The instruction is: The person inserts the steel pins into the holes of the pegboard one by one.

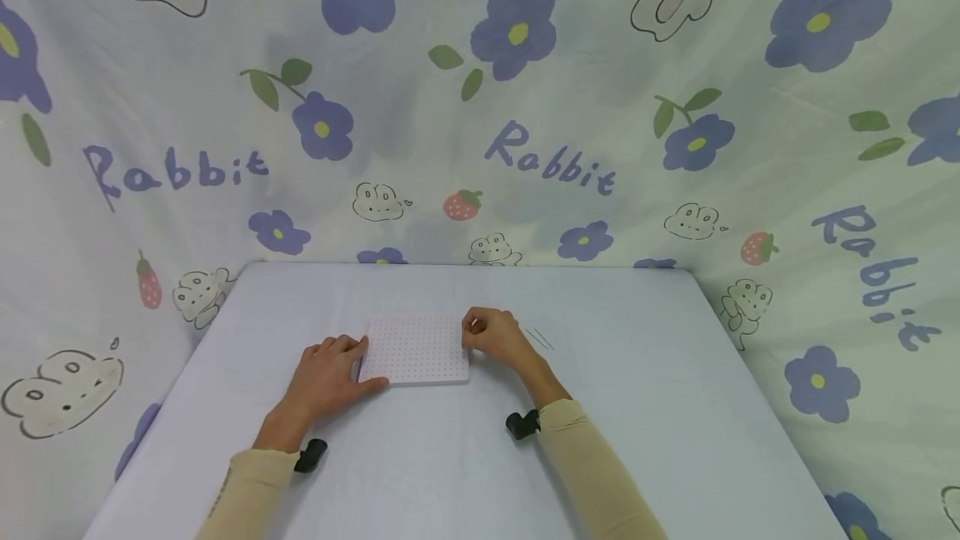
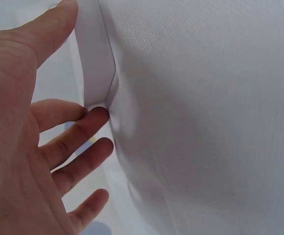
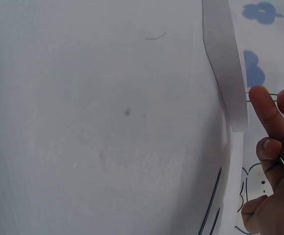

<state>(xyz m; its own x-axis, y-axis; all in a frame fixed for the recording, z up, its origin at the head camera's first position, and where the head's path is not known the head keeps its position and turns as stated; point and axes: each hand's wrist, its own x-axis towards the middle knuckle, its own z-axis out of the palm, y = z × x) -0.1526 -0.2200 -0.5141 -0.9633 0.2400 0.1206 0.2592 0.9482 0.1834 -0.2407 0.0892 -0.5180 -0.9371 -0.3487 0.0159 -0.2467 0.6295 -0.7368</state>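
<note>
A white pegboard (image 1: pixel 416 348) with rows of small holes lies flat on the white table (image 1: pixel 420 473). My left hand (image 1: pixel 326 377) holds its near left corner, thumb along the front edge and fingers at the left side. At the right edge of the board, my right hand (image 1: pixel 495 336) pinches a thin pin (image 3: pixel 273 97) between thumb and index finger. The pin shows only partly, and its far end is hidden. Thin dark rods (image 1: pixel 540 338) lie on the table just right of the right hand.
A curtain (image 1: pixel 420 107) printed with flowers and rabbits hangs behind and at both sides of the table. In the right wrist view a short curved hair-like strand (image 3: pixel 155 37) lies on the white surface. Small black devices (image 1: pixel 522 424) are worn on both wrists.
</note>
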